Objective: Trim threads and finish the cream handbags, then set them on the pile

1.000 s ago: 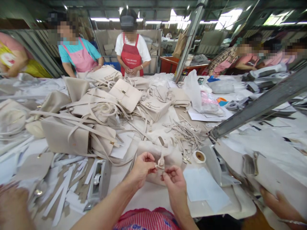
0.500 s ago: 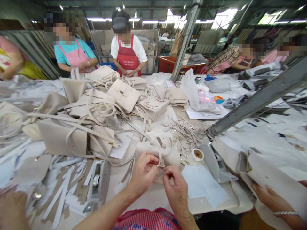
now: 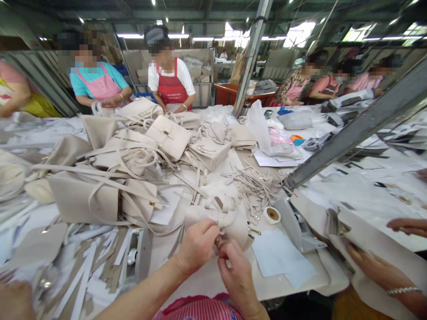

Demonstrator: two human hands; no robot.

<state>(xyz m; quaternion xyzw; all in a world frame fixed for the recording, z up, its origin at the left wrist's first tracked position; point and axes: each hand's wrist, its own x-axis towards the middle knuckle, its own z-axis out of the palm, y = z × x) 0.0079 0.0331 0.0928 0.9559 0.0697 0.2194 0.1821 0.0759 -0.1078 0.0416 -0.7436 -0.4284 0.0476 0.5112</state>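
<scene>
A beige handbag [image 3: 197, 214] lies on the table in front of me, its looped strap [image 3: 230, 204] at the far side. My left hand [image 3: 200, 240] is closed, pinching a short strap with small hardware at the bag's near side. Close beside it, my right hand [image 3: 235, 263] is closed too, fingertips pressed together against the same spot. What the right fingertips hold is hidden. Just right of the bag lie a small gold metal piece [image 3: 255, 232], pale blue sheets [image 3: 282, 255] and a round white dish [image 3: 272, 215] with brown contents.
Beige bags [image 3: 168, 138] are heaped at the back left. Thin straps [image 3: 255, 184] lie beyond the dish. Two grey tape dispensers [image 3: 136, 255] flank me. A slanted metal post [image 3: 333, 142] rises at the right. A co-worker's hands [image 3: 380, 266] handle beige material there; others work across the table.
Both my hands have come down slightly and nearer to me, and the right fingertips have closed in on the left ones. The bag's near side is pulled up. The view has shifted slightly.
</scene>
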